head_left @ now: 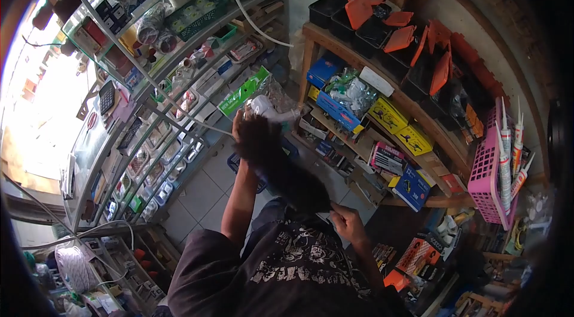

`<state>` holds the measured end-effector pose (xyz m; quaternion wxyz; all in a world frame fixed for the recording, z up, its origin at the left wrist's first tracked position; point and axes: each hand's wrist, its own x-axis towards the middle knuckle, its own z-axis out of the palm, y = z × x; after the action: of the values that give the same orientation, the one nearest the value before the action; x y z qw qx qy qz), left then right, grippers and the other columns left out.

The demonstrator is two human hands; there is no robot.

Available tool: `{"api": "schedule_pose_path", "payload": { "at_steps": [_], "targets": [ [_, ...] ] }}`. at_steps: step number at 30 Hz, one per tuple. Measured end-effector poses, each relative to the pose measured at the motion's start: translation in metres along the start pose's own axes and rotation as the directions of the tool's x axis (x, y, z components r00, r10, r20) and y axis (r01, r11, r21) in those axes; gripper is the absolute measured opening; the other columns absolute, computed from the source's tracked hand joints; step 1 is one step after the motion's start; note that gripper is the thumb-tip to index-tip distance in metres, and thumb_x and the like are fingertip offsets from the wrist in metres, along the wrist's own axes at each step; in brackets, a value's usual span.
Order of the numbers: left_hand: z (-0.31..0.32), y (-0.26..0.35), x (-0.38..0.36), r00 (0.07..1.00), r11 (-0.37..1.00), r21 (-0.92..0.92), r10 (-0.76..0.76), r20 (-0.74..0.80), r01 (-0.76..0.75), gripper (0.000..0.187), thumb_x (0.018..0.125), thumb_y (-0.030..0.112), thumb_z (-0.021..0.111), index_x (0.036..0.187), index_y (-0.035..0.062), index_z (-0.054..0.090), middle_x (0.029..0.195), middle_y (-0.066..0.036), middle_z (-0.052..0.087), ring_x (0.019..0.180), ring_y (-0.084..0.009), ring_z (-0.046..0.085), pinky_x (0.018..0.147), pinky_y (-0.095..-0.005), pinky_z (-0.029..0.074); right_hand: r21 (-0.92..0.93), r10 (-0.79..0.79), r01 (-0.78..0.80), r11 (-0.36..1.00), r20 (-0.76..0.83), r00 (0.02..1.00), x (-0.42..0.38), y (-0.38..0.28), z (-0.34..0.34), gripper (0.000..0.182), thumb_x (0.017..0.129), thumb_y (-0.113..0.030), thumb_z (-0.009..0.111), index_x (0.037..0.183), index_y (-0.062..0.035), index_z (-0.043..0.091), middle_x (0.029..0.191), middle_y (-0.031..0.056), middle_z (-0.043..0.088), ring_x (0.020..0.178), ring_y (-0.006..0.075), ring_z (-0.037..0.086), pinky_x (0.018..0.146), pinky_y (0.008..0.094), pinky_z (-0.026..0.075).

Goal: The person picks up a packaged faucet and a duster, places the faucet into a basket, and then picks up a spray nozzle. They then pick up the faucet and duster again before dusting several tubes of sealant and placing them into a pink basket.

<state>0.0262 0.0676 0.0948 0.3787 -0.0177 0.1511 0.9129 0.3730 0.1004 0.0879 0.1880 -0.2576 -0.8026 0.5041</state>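
My right hand (348, 223) is closed around the thin handle end of a dark, fluffy duster (293, 180). The duster reaches up and to the left, and its far end lies over my left hand and the lower part of a clear plastic pack. That plastic pack (244, 91) has a bright green header and a white item inside. My left hand (239, 125) grips it at its lower left edge, with the fingers partly hidden by the duster.
Glass shelves (161, 98) with small goods run along the left. On the right, a wooden shelf (388, 101) bears black bins with orange lids (400, 39) and yellow boxes (412, 139). A pink basket (485, 167) holds sealant tubes. A white cable (248, 21) hangs above.
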Motion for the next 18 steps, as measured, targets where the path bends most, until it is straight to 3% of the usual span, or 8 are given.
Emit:
{"api": "schedule_pose_path", "payload": {
  "at_steps": [2, 5, 8, 9, 11, 12, 16, 18],
  "targets": [
    [0.005, 0.003, -0.007, 0.997, 0.999, -0.044, -0.035, -0.068, 0.032, 0.062, 0.091, 0.044, 0.044, 0.143, 0.0125, 0.033, 0.131, -0.014, 0.048, 0.122, -0.0284, 0.042, 0.101, -0.0454, 0.038, -0.002, -0.006, 0.006, 1.0, 0.004, 1.0, -0.001, 0.008, 0.0, 0.027, 0.094, -0.018, 0.053, 0.114, -0.0002, 0.06, 0.059, 0.0078, 0.045, 0.052, 0.01, 0.038, 0.049, 0.0271, 0.036],
    [0.013, 0.0, -0.016, 0.984, 0.994, 0.103, 0.052, -0.172, -0.034, 0.048, 0.09, 0.043, 0.048, 0.121, 0.0068, 0.053, 0.098, -0.006, 0.059, 0.089, -0.0224, 0.057, 0.089, -0.0446, 0.045, 0.121, 0.126, -0.12, 0.985, -0.043, 0.991, 0.001, 0.018, -0.002, 0.033, 0.09, -0.01, 0.053, 0.121, 0.0016, 0.057, 0.059, 0.0041, 0.044, 0.054, 0.0058, 0.04, 0.048, 0.025, 0.035],
    [0.026, -0.003, -0.017, 0.979, 0.991, 0.12, 0.083, -0.188, -0.061, 0.043, 0.091, 0.041, 0.048, 0.117, 0.0078, 0.056, 0.091, -0.004, 0.059, 0.084, -0.0229, 0.057, 0.084, -0.0457, 0.047, -0.039, -0.031, 0.032, 0.999, 0.003, 1.0, 0.002, 0.012, -0.002, 0.032, 0.09, -0.01, 0.054, 0.12, 0.0003, 0.058, 0.058, 0.0049, 0.045, 0.053, 0.0065, 0.04, 0.048, 0.0251, 0.035],
    [-0.07, -0.004, 0.03, 0.811, 0.994, -0.097, 0.02, 0.585, 0.045, 0.042, 0.092, 0.04, 0.047, 0.116, 0.0065, 0.056, 0.097, -0.006, 0.061, 0.091, -0.0241, 0.059, 0.087, -0.0441, 0.047, -0.009, -0.038, 0.038, 0.999, 0.018, 0.999, -0.001, 0.01, 0.0, 0.029, 0.091, -0.012, 0.054, 0.117, -0.0003, 0.06, 0.059, 0.0058, 0.046, 0.053, 0.007, 0.04, 0.049, 0.0255, 0.036],
    [-0.036, 0.0, 0.004, 0.979, 0.995, -0.064, -0.064, 0.193, 0.078, 0.05, 0.091, 0.043, 0.046, 0.124, 0.0056, 0.051, 0.116, -0.01, 0.059, 0.107, -0.0241, 0.055, 0.096, -0.0377, 0.041, 0.041, 0.021, -0.022, 0.999, 0.008, 1.0, 0.002, -0.007, 0.0, 0.027, 0.092, -0.014, 0.055, 0.115, -0.0013, 0.061, 0.06, 0.007, 0.048, 0.055, 0.0072, 0.042, 0.05, 0.0251, 0.038],
    [-0.001, 0.001, -0.011, 0.984, 0.986, 0.168, 0.029, -0.177, 0.001, 0.055, 0.091, 0.043, 0.045, 0.131, 0.006, 0.047, 0.122, -0.01, 0.057, 0.112, -0.0234, 0.053, 0.098, -0.0354, 0.04, 0.041, 0.021, -0.021, 0.999, 0.009, 1.0, 0.002, -0.003, 0.0, 0.027, 0.092, -0.014, 0.055, 0.115, -0.0013, 0.061, 0.06, 0.007, 0.048, 0.055, 0.0072, 0.042, 0.05, 0.0251, 0.038],
    [-0.004, -0.004, -0.009, 0.97, 0.942, 0.328, 0.141, -0.199, -0.069, 0.059, 0.091, 0.042, 0.043, 0.137, 0.0047, 0.042, 0.125, -0.013, 0.055, 0.111, -0.0286, 0.054, 0.102, -0.0392, 0.037, 0.091, 0.074, -0.074, 0.993, 0.007, 0.997, 0.0, 0.01, -0.003, 0.031, 0.092, -0.012, 0.053, 0.12, -0.0027, 0.059, 0.06, 0.0056, 0.048, 0.056, 0.0067, 0.042, 0.051, 0.0244, 0.038],
    [-0.002, -0.001, -0.007, 1.0, 0.994, 0.107, 0.003, -0.005, -0.002, 0.056, 0.093, 0.039, 0.041, 0.136, 0.0048, 0.042, 0.127, -0.012, 0.054, 0.114, -0.0273, 0.052, 0.102, -0.0366, 0.036, 0.051, 0.042, -0.043, 0.998, 0.027, 0.999, 0.001, 0.006, -0.005, 0.03, 0.092, -0.012, 0.053, 0.12, -0.0027, 0.059, 0.06, 0.0049, 0.048, 0.056, 0.0066, 0.041, 0.05, 0.0244, 0.037]
  ]
}}
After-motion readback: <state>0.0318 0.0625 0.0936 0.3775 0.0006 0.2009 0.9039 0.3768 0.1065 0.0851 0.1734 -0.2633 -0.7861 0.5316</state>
